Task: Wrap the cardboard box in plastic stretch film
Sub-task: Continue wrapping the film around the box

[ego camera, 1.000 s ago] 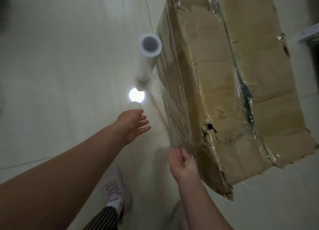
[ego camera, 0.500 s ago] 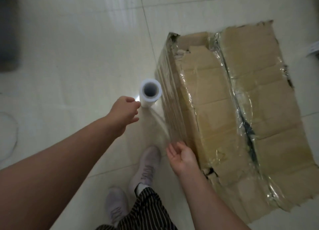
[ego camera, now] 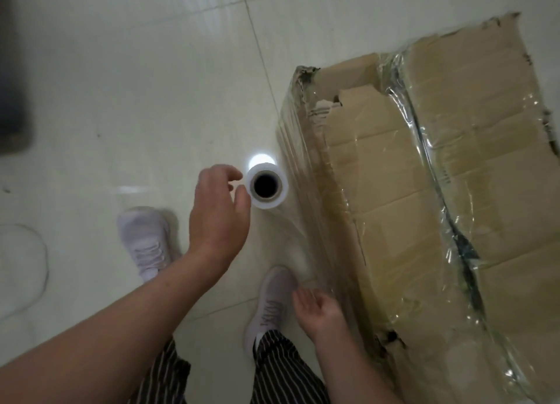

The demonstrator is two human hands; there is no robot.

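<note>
The cardboard box (ego camera: 394, 191) lies on the tiled floor at the right. Clear film covers its near side, and a bunched band of film (ego camera: 424, 149) runs over its top. The white stretch film roll (ego camera: 266, 186) stands on end just left of the box, seen from above. A sheet of film (ego camera: 298, 246) runs from it to the box's near side. My left hand (ego camera: 218, 212) is beside the roll's top, fingers curved, thumb tip at its rim, not closed round it. My right hand (ego camera: 321, 309) hovers lower down by the film sheet, fingers relaxed, holding nothing.
My two feet in pale shoes (ego camera: 145, 243) (ego camera: 269, 303) and striped trousers stand left of the box, close to the roll. A dark object (ego camera: 12, 70) sits at the far left edge. A faint clear ring (ego camera: 24, 270) lies on the floor at the lower left.
My left hand has moved up to the top of the roll, from well short of it. My right hand stays by the film at the box's near side. The view now looks straight down the roll.
</note>
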